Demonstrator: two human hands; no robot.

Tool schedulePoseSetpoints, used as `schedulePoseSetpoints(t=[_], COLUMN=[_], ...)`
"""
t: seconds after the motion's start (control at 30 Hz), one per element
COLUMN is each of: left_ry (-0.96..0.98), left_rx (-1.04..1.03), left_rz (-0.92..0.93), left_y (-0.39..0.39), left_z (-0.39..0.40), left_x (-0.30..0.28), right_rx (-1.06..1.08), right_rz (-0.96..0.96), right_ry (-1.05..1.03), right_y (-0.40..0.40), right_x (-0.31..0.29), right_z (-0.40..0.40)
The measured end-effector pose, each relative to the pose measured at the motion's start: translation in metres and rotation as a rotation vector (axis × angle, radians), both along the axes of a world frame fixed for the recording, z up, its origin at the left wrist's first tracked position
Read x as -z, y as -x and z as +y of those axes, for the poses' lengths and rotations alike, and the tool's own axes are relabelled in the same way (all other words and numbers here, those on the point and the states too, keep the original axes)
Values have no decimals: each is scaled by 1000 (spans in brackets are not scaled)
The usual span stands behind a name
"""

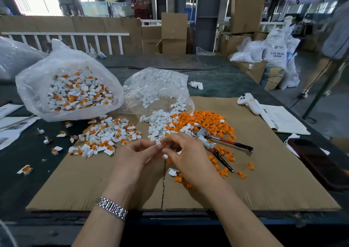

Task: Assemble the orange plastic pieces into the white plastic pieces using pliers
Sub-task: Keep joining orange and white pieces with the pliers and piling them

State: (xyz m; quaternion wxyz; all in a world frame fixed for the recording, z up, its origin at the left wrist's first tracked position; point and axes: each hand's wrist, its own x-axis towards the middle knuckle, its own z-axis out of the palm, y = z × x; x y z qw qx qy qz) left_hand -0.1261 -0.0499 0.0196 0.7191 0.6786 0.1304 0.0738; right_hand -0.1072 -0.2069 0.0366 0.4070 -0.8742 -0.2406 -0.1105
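Left hand (139, 156) pinches a white piece (158, 142); right hand (186, 152) pinches an orange piece (163, 146) against it. Left bag (37, 88) holds assembled pieces, clear bag (160, 88) white ones.

- My work table (217, 65) has a dark top; a flat cardboard sheet (264, 180) lies on it in front of me.
- On the cardboard lie a heap of orange pieces (204, 119), a heap of white pieces (160, 120), a pile of assembled pieces (107, 135) and the pliers (222, 143), jaws among the orange pieces.
- A bag of assembled pieces (68, 88) sits on the dark top at my left.
- A clear bag of white pieces (156, 84) straddles the cardboard's far edge.
- At my right lie a white controller (249, 103), a paper sheet (283, 120) and a dark phone (317, 161).
- Papers (13, 126) lie at the left edge.
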Motion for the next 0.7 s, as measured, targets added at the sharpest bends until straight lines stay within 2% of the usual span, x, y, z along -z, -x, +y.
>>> schedulePoseSetpoints(t=[0.07,0.17,0.23,0.3,0.4,0.57,0.7], left_ry=[48,291,387,343,296,339,410], left_rx=[5,26,22,12,23,35,46], left_rz=[23,62,90,102,105,94,75], left_y=[1,5,6,2,-3,-7,-10], left_z=[-2,-6,-5,-2,1,3,2], left_x=[-2,-5,-6,-4,-2,0,-4], right_rx=[-13,109,318,498,499,430,401], right_rz=[50,93,107,184,337,244,226], right_ry=[-45,2,259,561,742,812,600], right_y=[-2,-16,-32,-46,-60,-62,-53], right_x=[1,0,1,3,8,4,-16], right_z=[-4,-21,-39,-56,-73,-76,-70])
